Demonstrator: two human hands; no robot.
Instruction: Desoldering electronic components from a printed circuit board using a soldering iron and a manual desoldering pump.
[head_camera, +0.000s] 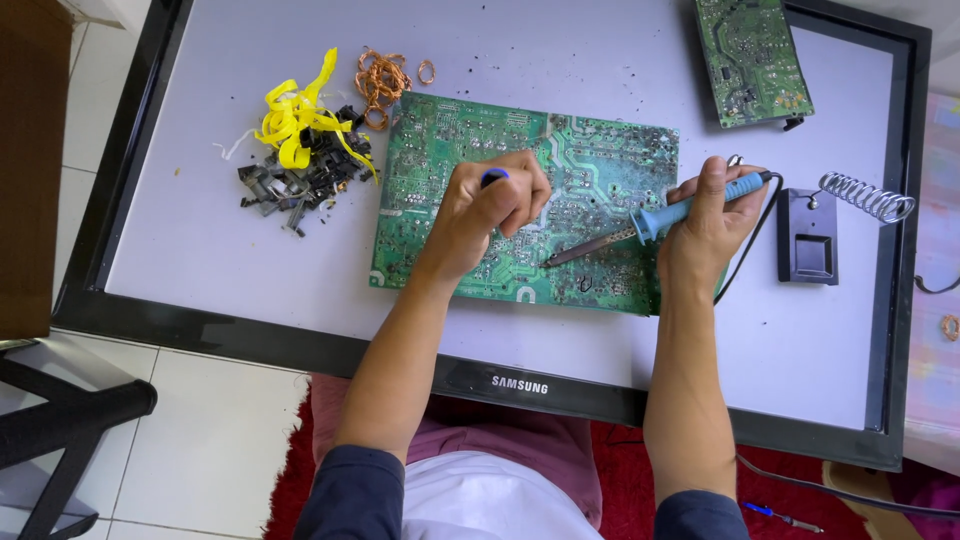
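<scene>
A large green circuit board (520, 195) lay solder-side up on a flat television panel (200, 250) that served as the table, and both hands were at work over it. The right hand (712, 215) was closed around the blue handle of a soldering iron (655, 220), whose dark tip touched the board near its lower middle. The left hand (490, 205) was curled shut around a small tool with a blue end (494, 177), pressed down onto the board just left of the iron's tip; what kind of tool it was could not be told. Judging from the heap of dark pulled parts (300, 180), yellow tape scraps (295, 115) and copper wire coils (383, 80) to the left of the board, a good deal of stripping seemed already done, while the wide board still looked to have many joints untouched. A second, smaller green board (752, 60) sat at the far right corner, apart from the work. The iron's stand (812, 235), with its coiled spring holder (868, 197), stood just right of the right hand, and the iron's black cord (745, 245) looped between them, the nearest thing to snag.
</scene>
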